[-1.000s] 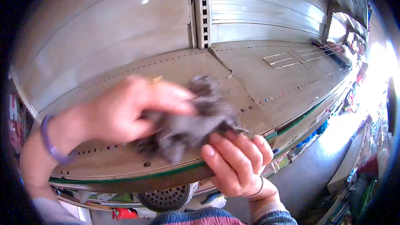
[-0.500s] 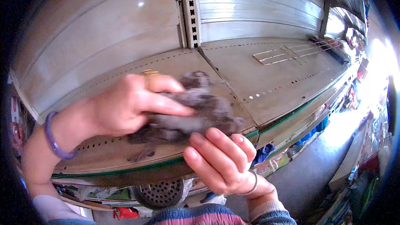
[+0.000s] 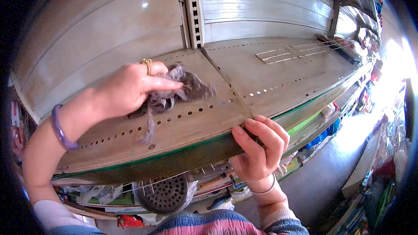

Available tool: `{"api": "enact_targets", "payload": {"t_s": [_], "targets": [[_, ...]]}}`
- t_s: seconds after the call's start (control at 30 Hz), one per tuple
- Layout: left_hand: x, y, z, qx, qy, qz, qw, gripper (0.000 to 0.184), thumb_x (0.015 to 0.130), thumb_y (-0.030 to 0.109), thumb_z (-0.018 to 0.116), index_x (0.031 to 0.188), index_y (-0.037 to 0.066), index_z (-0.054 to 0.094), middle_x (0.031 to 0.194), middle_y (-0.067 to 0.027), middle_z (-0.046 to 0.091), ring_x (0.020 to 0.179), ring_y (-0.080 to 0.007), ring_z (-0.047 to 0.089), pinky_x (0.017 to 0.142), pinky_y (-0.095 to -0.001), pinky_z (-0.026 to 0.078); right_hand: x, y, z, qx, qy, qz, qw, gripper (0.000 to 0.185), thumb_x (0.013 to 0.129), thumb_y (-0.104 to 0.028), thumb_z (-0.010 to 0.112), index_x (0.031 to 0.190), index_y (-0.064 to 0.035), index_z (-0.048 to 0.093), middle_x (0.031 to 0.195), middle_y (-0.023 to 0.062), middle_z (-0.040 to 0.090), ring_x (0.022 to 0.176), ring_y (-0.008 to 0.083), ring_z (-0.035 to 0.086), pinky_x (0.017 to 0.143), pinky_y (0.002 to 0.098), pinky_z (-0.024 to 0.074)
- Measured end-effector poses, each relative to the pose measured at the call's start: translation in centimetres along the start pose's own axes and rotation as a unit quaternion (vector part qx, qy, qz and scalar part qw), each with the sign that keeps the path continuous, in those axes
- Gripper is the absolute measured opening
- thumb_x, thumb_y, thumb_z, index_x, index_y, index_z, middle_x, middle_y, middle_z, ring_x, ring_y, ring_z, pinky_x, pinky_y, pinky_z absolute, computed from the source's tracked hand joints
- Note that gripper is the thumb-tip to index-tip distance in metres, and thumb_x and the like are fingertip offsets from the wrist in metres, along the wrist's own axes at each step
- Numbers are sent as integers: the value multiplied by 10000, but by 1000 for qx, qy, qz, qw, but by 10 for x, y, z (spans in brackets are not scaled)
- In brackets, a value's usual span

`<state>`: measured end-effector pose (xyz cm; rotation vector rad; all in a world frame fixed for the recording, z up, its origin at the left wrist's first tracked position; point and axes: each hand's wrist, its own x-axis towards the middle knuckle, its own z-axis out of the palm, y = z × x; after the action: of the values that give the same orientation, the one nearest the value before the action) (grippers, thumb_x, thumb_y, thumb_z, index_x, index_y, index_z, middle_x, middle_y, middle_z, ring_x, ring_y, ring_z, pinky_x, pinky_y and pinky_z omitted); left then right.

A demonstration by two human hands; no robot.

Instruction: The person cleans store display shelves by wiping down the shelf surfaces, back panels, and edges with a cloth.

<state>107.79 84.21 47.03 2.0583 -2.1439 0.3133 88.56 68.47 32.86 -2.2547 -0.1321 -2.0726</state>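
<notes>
A crumpled grey-brown cloth [image 3: 191,86] lies bunched on the perforated metal shelf [image 3: 174,130]. Closed on that cloth, my left hand [image 3: 135,85] presses it against the shelf surface, with a ring on one finger and a purple bangle on the wrist. A loose strand of the cloth trails toward the shelf's front edge. My right hand [image 3: 261,148] rests its curled fingertips on the green-trimmed front edge, to the right of the cloth. No object shows between its fingers, which are bent and slightly apart.
A wire rack [image 3: 287,54] lies on the right shelf section. Behind stands a slotted upright post [image 3: 194,13]. Under the shelf are a dark perforated round pan [image 3: 163,193] and a red item [image 3: 129,221]. Goods line the floor aisle [image 3: 322,182] at right.
My left hand and the cloth have moved back, away from the front edge. My right hand has come off the cloth onto the shelf edge. The view has shifted slightly right.
</notes>
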Motion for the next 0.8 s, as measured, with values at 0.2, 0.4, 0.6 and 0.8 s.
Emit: {"api": "enact_targets", "payload": {"t_s": [0.2,0.4,0.6,0.8], "targets": [[33,37,19,-93,51,178,978,472,670,-57,556,1102,108,651,1117,-177,569,1005,-333,566,886,-375,447,0,-1,2,-20,15,-5,1000,306,671,-131,626,969,-109,693,1034,47,584,945,248,540,804,350,460],[55,15,16,47,1,76,996,416,779,13,498,1150,150,629,991,-173,592,889,-340,579,794,-360,479,1,-1,-2,4,-5,4,1000,295,678,-124,628,965,-89,685,1056,61,590,954,247,542,816,353,462],[15,17,13,-32,32,232,972,296,850,88,530,1134,88,612,1282,-119,502,1227,-273,432,1036,-371,337,2,3,0,-1,7,-13,1000,313,612,-86,625,924,-77,653,1001,70,592,926,265,549,809,360,462],[7,17,5,15,2,147,989,419,701,120,636,1118,168,645,1029,-121,549,933,-306,537,822,-398,417,2,0,0,-1,5,-2,1000,329,568,-66,644,896,-86,631,979,69,568,912,272,549,795,361,460]]}}
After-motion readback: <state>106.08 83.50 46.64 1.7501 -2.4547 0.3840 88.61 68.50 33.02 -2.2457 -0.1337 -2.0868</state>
